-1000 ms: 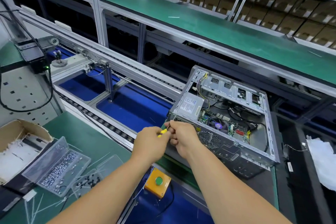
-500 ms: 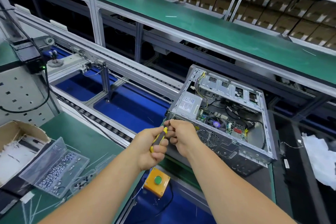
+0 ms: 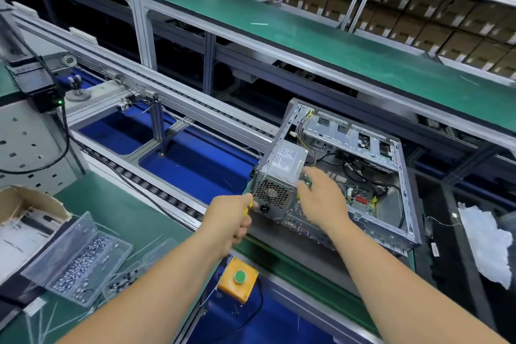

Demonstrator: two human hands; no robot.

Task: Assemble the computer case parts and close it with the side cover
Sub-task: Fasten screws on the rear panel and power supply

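Now the right hand (image 3: 321, 198) has left the screwdriver (image 3: 249, 205).
Fingers relaxed, it reaches onto the power supply (image 3: 282, 167) (probably steadying it); the left hand (image 3: 227, 220) alone grips the tool.

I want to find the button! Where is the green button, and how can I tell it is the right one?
Start at the open computer case on the conveyor, then look down its near side, below the person's left hand. There a small orange box hangs off the workbench edge. The round green button sits on top, the only green circle on an orange box.
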